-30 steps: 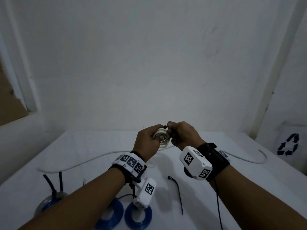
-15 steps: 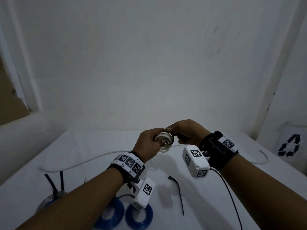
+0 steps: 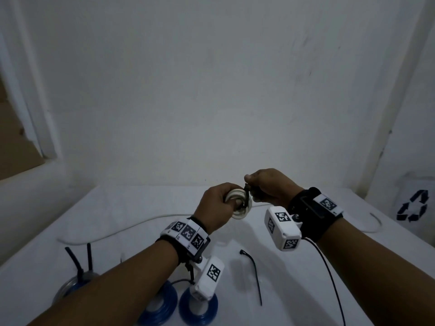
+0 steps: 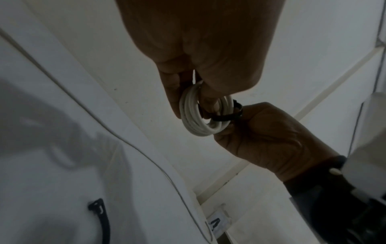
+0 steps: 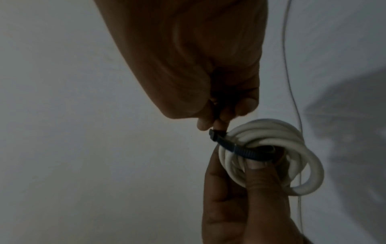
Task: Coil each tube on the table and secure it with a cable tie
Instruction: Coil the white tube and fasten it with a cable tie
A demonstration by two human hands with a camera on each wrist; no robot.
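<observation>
2 hands meet at centre frame, above the table (image 3: 294, 267). My left hand (image 3: 217, 205) clamps the white coil (image 3: 239, 214) — thumb pressed across its loops so they can't spring apart. My right hand (image 3: 268, 187) pinches the cable tie (image 5: 240, 149), fingers closed on its tail just past the head, placed to cinch the strap looped around the coil. Lower left, 2 blue coils (image 3: 200, 309) already lie bound; a spare tie (image 3: 255, 274) waits at lower centre, and 1 loose tube (image 3: 131, 228) remains.

right hand (image 3: 270, 185) has lifted up and away from the coil (image 3: 239, 204), pulling the cable tie (image 3: 246, 195) tighter round it
</observation>
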